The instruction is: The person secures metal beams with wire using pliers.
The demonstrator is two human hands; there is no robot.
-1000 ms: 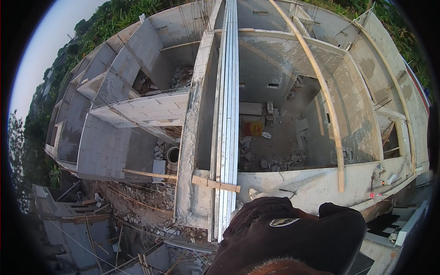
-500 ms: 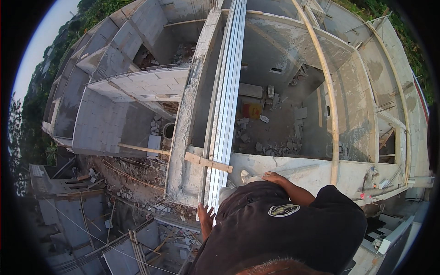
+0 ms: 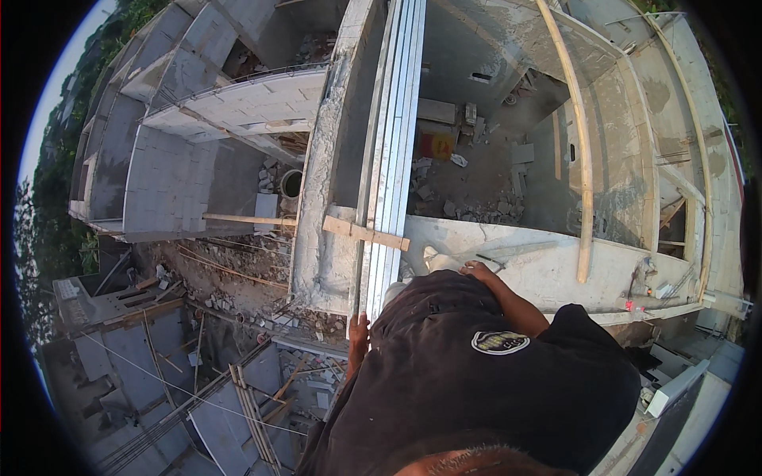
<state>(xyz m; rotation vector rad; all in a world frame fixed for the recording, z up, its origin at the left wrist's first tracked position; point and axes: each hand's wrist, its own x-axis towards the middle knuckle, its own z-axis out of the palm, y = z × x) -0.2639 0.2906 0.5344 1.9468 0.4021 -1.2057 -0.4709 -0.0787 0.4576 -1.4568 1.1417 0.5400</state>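
The bundle of long, straight, silver metal bars (image 3: 395,143) ran away from the person over the open rooms, its near end just beside the left hand (image 3: 359,332). That hand's fingers pointed up at the bundle's left edge; I cannot tell whether they gripped it or merely touched it. The right hand (image 3: 479,271), right of the bundle, lay with fingers curved down beside the dark clothing (image 3: 492,389); whether it held anything was hidden.

Good handling, I judged, called for a firm left hold that kept the bars together, clear of sharp ends, and a steady right-hand support before any lean.

A flat, pale-brown wooden board (image 3: 366,233) crossed over the bundle. To the bundle's left ran a rough grey concrete beam (image 3: 316,159); to its right, a smooth pale ledge (image 3: 540,266), a round yellowish bamboo pole (image 3: 577,135) and a deep, rubble-strewn room (image 3: 486,176).
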